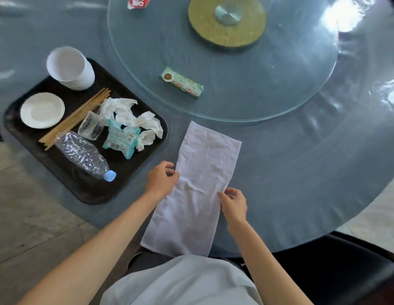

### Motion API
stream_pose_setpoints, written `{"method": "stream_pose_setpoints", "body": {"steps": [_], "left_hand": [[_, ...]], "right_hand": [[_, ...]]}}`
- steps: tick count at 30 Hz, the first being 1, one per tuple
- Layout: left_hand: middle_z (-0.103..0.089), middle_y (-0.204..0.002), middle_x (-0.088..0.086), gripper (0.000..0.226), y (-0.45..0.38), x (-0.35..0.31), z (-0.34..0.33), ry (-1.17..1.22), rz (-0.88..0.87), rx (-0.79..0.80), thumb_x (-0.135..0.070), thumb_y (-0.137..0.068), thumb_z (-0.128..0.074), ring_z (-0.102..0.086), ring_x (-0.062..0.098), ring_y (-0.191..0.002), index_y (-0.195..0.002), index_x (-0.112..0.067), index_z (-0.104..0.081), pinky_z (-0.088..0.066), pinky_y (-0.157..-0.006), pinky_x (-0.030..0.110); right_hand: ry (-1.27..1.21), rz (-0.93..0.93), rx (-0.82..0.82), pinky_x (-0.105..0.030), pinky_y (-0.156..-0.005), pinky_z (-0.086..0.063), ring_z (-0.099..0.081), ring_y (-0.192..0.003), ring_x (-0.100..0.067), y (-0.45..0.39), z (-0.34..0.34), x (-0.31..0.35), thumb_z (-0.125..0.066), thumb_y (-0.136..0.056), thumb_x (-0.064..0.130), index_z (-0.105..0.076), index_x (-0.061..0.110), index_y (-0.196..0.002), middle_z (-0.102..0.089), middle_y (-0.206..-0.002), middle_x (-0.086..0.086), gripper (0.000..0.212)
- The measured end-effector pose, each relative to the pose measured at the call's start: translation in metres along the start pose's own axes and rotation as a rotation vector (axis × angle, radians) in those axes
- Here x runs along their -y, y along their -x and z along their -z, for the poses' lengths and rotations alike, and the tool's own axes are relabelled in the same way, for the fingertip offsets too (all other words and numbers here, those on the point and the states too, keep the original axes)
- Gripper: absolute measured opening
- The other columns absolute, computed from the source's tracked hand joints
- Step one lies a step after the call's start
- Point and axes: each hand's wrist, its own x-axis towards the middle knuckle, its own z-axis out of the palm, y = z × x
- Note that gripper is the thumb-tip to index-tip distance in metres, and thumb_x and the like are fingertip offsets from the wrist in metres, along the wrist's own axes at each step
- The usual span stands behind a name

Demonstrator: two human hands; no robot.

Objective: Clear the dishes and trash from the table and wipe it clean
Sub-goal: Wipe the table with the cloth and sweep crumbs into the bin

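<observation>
Both hands pinch the long, white, creased cloth [198, 186].

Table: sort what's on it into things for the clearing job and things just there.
Job: cloth gripped by left hand and right hand; tray of dishes and trash; green packet; red wrapper.
Just there: glass turntable; chair.

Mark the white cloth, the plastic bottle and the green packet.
white cloth [205, 172]: head view, middle of the fabric.
plastic bottle [81, 154]: head view, crumpled body.
green packet [181, 82]: head view, printed top face.
</observation>
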Motion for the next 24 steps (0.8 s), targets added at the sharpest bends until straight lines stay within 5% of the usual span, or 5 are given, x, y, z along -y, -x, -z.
{"method": "stream_pose_setpoints", "body": {"steps": [5, 11, 15, 19, 24], "left_hand": [[-0.072, -0.105, 0.003, 0.028, -0.004, -0.005, 0.001, 0.181, 0.048, 0.089, -0.02, -0.089, -0.077, -0.067, 0.018, -0.098, -0.115, -0.012, -0.07, -0.05, -0.081, 0.027], [-0.074, -0.094, -0.001, 0.004, 0.0, -0.017, 0.015, 0.191, -0.023, 0.213, -0.019, -0.091, -0.075, -0.069, 0.018, -0.094, -0.095, -0.018, -0.075, -0.054, -0.083, 0.029], [-0.073, -0.09, -0.003, 0.001, 0.024, -0.027, 0.032, 0.225, -0.079, 0.326, -0.021, -0.094, -0.072, -0.063, 0.009, -0.084, -0.094, -0.021, -0.073, -0.046, -0.074, 0.023], [-0.077, -0.096, -0.003, 0.005, 0.05, -0.026, 0.044, 0.258, -0.114, 0.347, -0.025, -0.096, -0.069, -0.07, 0.016, -0.095, -0.096, -0.02, -0.071, -0.054, -0.085, 0.033], [-0.077, -0.101, -0.003, 0.006, 0.065, -0.023, 0.046, 0.333, -0.149, 0.274, -0.027, -0.098, -0.066, -0.071, 0.019, -0.102, -0.098, -0.023, -0.07, -0.054, -0.091, 0.039]], "right_hand": [[0.063, -0.007, 0.15, -0.024, -0.056, -0.04, -0.048, -0.057, -0.012, -0.009, 0.014, 0.014, -0.062, -0.093, 0.009, -0.067, -0.002, -0.09, -0.059, -0.074, -0.005, 0.012], [0.03, 0.056, 0.184, -0.032, -0.077, -0.047, -0.056, -0.077, -0.016, 0.007, 0.031, 0.022, -0.059, -0.094, 0.019, -0.07, 0.012, -0.087, -0.068, -0.08, -0.002, 0.014], [-0.061, 0.144, 0.241, -0.055, -0.101, -0.052, -0.064, -0.089, -0.023, 0.03, 0.041, 0.013, -0.057, -0.091, 0.024, -0.069, 0.011, -0.093, -0.071, -0.105, -0.02, 0.018], [-0.106, 0.263, 0.229, -0.054, -0.092, -0.053, -0.062, -0.086, -0.024, 0.049, 0.048, 0.006, -0.056, -0.098, 0.016, -0.066, 0.009, -0.091, -0.066, -0.103, -0.029, 0.014], [-0.172, 0.314, 0.265, -0.052, -0.1, -0.053, -0.066, -0.09, -0.022, 0.057, 0.062, 0.007, -0.053, -0.102, 0.002, -0.066, 0.004, -0.093, -0.071, -0.09, -0.011, 0.016]]}}
